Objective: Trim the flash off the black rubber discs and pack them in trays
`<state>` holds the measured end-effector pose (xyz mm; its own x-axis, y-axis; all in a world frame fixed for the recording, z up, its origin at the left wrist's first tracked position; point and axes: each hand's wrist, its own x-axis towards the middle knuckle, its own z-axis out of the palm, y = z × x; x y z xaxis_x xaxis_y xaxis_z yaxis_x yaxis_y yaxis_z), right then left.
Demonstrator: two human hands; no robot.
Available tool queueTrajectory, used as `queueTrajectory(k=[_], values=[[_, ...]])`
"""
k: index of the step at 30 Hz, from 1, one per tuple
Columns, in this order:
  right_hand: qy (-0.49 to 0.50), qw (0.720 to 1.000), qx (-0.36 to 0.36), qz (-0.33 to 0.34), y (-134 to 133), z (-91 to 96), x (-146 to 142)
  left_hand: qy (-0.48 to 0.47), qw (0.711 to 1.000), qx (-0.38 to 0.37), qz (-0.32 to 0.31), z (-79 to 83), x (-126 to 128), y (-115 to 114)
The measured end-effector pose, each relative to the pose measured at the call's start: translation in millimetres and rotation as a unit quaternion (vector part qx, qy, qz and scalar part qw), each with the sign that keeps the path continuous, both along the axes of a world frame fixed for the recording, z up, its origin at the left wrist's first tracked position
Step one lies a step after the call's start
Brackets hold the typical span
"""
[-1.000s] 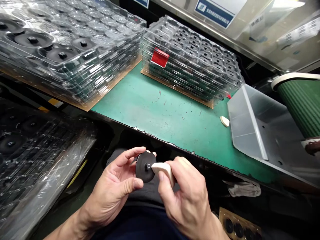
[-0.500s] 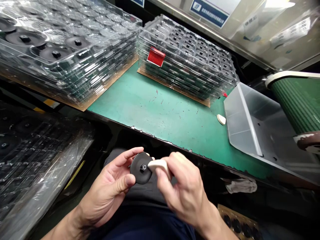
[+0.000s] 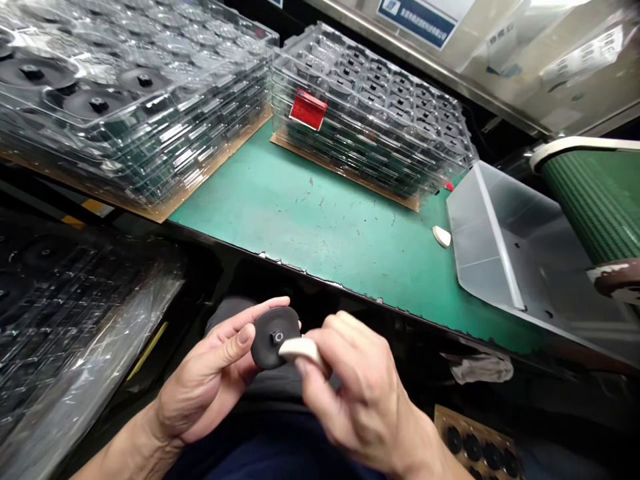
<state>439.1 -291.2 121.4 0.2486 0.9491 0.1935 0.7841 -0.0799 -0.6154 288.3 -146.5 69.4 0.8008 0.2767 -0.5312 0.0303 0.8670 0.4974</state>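
The left hand (image 3: 200,380) is cradling a black disc (image 3: 264,347) with a central hub, while the right hand (image 3: 363,393) is clamping a cream wedge (image 3: 300,351) against its face, perhaps foam, though it's hard to tell. Both are working just below the green worktop (image 3: 300,213) edge, and a matching piece (image 3: 442,236) is lying on top.

Bench: green-topped workbench (image 3: 300,213) with a chipped front edge
Stacks: two piles of clear moulded plastic trays (image 3: 370,127) on brown cardboard sheets (image 3: 345,175)
Label: red rectangular tag (image 3: 308,109) on the right pile
Mat: small cream-white wedge (image 3: 441,236) beside a translucent grey plastic chute (image 3: 495,247)
Right: green ribbed conveyor belt (image 3: 595,200)
Lower left: stacked trays under clear plastic film (image 3: 85,320)
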Motion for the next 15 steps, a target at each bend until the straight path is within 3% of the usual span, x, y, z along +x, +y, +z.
queueTrajectory(k=[2, 7, 11, 15], values=[[-0.009, 1.0, -0.007, -0.024, 0.2, 0.5, -1.0, 0.013, 1.0, 0.006, -0.003, 1.6, 1.5, 0.6], [-0.008, 1.0, -0.005, 0.01, -0.7, -0.3, 0.6, 0.026, 1.0, 0.013, -0.002, 3.2, 4.3, 1.3], [-0.051, 0.998, -0.02, -0.031, -1.8, -4.6, 7.2, 0.024, 0.998, 0.012, -0.048, -1.8, 2.2, 2.6], [-0.097, 0.995, -0.036, -0.008, -2.8, -3.1, 7.5, 0.02, 0.996, 0.011, -0.084, -7.2, -1.9, 3.5]])
